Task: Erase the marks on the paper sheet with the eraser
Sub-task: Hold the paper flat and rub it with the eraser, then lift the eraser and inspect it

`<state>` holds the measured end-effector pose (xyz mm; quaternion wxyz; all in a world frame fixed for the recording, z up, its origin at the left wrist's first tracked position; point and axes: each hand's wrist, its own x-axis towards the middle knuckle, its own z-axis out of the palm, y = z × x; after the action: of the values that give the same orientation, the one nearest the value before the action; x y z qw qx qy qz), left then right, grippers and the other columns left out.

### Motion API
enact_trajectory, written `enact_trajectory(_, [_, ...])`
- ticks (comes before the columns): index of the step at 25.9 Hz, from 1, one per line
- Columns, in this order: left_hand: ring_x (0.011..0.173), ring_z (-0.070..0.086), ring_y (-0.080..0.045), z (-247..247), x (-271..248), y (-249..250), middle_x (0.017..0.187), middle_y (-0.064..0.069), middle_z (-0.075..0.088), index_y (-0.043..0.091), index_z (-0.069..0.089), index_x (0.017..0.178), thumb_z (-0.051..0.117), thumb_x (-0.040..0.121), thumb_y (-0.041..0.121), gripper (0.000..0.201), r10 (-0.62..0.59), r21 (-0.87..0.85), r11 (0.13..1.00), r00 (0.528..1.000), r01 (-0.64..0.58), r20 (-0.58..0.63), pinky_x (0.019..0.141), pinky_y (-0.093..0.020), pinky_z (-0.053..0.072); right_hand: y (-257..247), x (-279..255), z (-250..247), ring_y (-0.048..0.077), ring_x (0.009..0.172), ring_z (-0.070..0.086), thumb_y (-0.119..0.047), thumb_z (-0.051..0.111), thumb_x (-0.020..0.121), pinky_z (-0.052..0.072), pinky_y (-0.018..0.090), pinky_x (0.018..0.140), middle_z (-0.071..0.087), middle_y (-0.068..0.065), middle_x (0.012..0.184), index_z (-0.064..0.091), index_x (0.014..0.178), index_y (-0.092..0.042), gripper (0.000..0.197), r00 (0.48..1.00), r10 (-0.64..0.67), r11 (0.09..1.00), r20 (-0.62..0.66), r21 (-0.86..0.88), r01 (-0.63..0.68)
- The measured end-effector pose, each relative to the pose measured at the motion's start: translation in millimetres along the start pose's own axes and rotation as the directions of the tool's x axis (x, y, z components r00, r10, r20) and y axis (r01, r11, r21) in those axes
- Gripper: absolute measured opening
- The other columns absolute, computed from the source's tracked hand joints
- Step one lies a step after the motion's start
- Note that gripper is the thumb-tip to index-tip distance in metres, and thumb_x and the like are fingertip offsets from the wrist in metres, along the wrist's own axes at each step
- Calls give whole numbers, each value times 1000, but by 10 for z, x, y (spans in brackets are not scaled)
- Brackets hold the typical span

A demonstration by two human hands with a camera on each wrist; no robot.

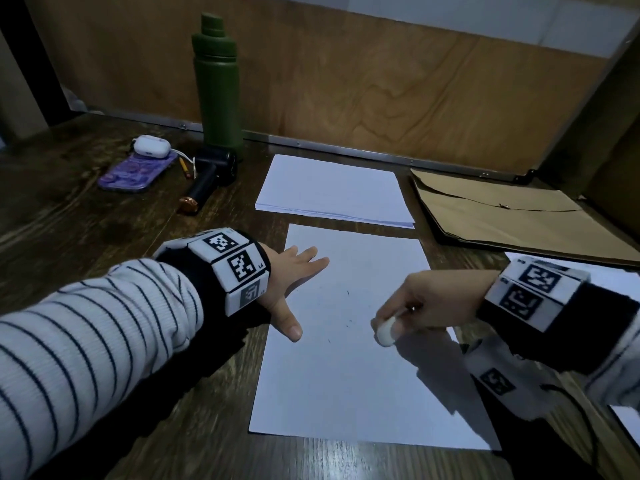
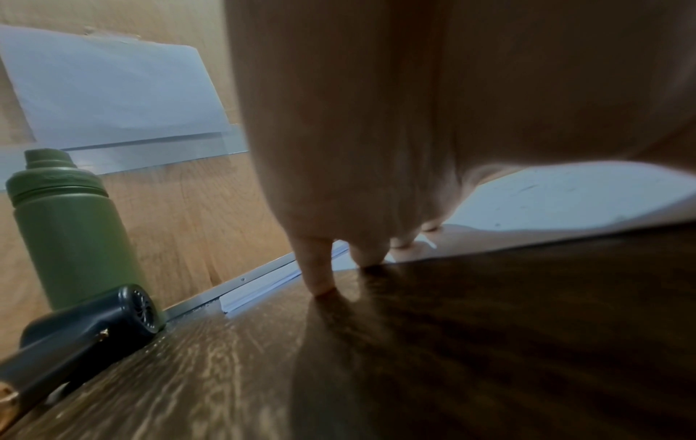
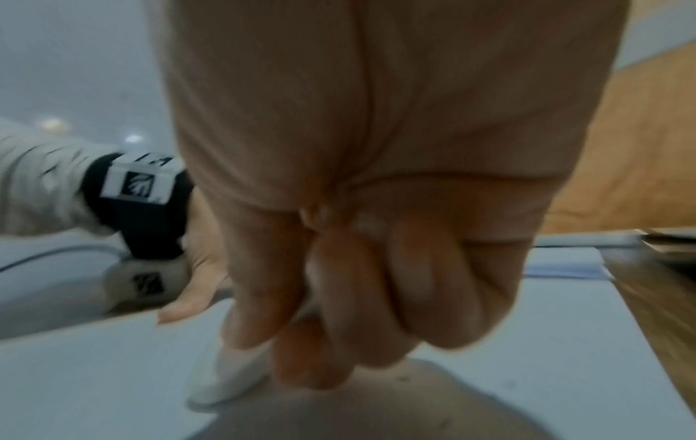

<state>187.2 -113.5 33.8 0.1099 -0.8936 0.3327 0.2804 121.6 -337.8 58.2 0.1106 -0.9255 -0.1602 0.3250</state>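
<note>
A white paper sheet (image 1: pixel 349 358) lies on the dark wooden table, with a few faint dark specks near its middle. My left hand (image 1: pixel 294 282) lies flat with straight fingers on the sheet's upper left edge, thumb spread toward me. My right hand (image 1: pixel 408 313) pinches a small white eraser (image 1: pixel 385 332) and holds its tip against the sheet's right half. In the right wrist view the eraser (image 3: pixel 229 378) pokes out below my curled fingers (image 3: pixel 357 312) onto the paper sheet (image 3: pixel 94 372). In the left wrist view my fingertips (image 2: pixel 320 282) touch the table beside the sheet (image 2: pixel 565 196).
A stack of white paper (image 1: pixel 332 190) lies behind the sheet, a brown envelope (image 1: pixel 502 209) at the right. At the back left stand a green bottle (image 1: pixel 216 84), a black handheld device (image 1: pixel 211 174), a pencil (image 1: pixel 184 167), a phone (image 1: pixel 136 171) and a white earbud case (image 1: pixel 152 146).
</note>
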Motion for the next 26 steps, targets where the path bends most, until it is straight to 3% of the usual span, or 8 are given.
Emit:
enact_trajectory(2, [146,-15,-18,12,-4,-11,156,6,-25,30,-22,147,65,72,63,119,2,-16,1000,1000,-2,-4,117,-44,4,63,6,37,21,60,54,-26,51,95,48,25,56,57,4,69,64,86,-19,17,969,92,919,-228,395,6])
enact_trajectory(5, [147,-11,-16,-27,-40,-10,157,8,-20,32,-15,149,60,81,57,104,-2,-85,996,1000,2,-7,118,-39,5,27,-43,142,21,49,42,-26,42,99,42,24,41,39,9,64,46,84,-6,26,847,454,339,-275,933,121])
enact_trajectory(7, [148,1,-16,-92,-80,14,159,8,-13,31,-8,151,53,90,49,87,-17,-91,996,1000,15,-17,117,-34,11,23,-57,212,24,55,43,-31,36,101,51,34,51,35,8,66,43,85,-6,31,825,532,45,-190,979,197])
enact_trajectory(9, [146,16,-19,-139,-123,66,160,5,1,28,3,152,48,97,36,71,-37,-73,997,997,33,-66,114,-32,20,64,-66,245,28,65,50,-35,31,101,52,46,81,40,9,71,43,81,-6,37,791,590,-100,-162,958,270])
enact_trajectory(12, [141,28,-23,-185,-189,227,158,0,21,23,24,150,41,101,19,52,-93,-36,996,979,88,-179,112,-31,27,157,-159,293,34,93,55,-39,26,101,43,43,100,49,14,86,42,76,-3,47,757,641,-247,-125,901,358])
enact_trajectory(16, [145,17,-20,-234,-265,660,161,1,4,19,18,151,29,103,25,49,28,15,1000,953,-25,-302,116,-39,23,299,-210,359,37,120,51,-44,25,100,40,41,98,51,23,119,41,76,-7,47,803,579,-353,-139,845,401])
enact_trajectory(22, [147,0,-19,-41,-196,1429,160,1,-10,17,-1,153,24,102,42,62,286,156,952,947,-263,-144,117,-44,12,428,-198,411,35,117,53,-48,25,99,45,38,94,54,26,123,42,69,-10,51,851,492,-373,-184,838,397])
enact_trajectory(26, [147,5,-24,74,-218,1410,161,-2,-2,20,0,153,29,97,54,71,35,12,999,996,-34,-83,117,-44,11,460,-196,419,32,118,53,-48,22,99,45,37,88,54,24,125,40,65,-11,54,862,472,-352,-185,857,376])
